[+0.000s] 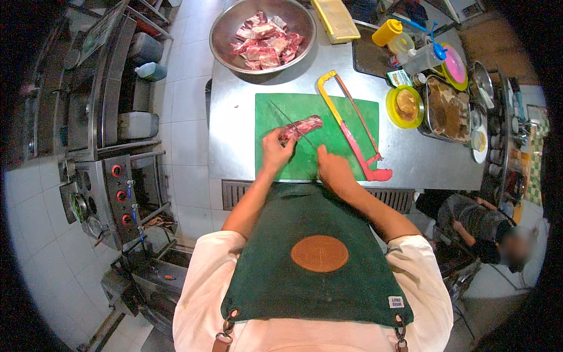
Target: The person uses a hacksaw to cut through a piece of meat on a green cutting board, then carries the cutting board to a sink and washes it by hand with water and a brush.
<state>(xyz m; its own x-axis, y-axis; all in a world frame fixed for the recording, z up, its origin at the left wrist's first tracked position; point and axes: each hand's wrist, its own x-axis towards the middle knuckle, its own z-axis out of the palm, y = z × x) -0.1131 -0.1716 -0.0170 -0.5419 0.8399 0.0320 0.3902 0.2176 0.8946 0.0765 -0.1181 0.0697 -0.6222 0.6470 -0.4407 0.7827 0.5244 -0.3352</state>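
On a green cutting board [358,117], my left hand [277,149] grips the near-left end of a long, bony piece of red meat [308,124]. My right hand [334,167] is closed on a knife [278,110], whose long thin blade lies diagonally across the meat, close to my left fingers; its handle is mostly hidden in my fist. A hacksaw [329,94] with a yellow and red frame rests at the board's right side. Beyond the board, a large steel bowl [220,38] holds several chunks of bony meat [261,53].
A yellow tray [334,20], squeeze bottles [387,32], a yellow plate [404,120] and a food-filled steel pan [446,105] line the steel table [231,129]. A stove [117,193] stands at left. Another person [481,229] is low beside the table at right.
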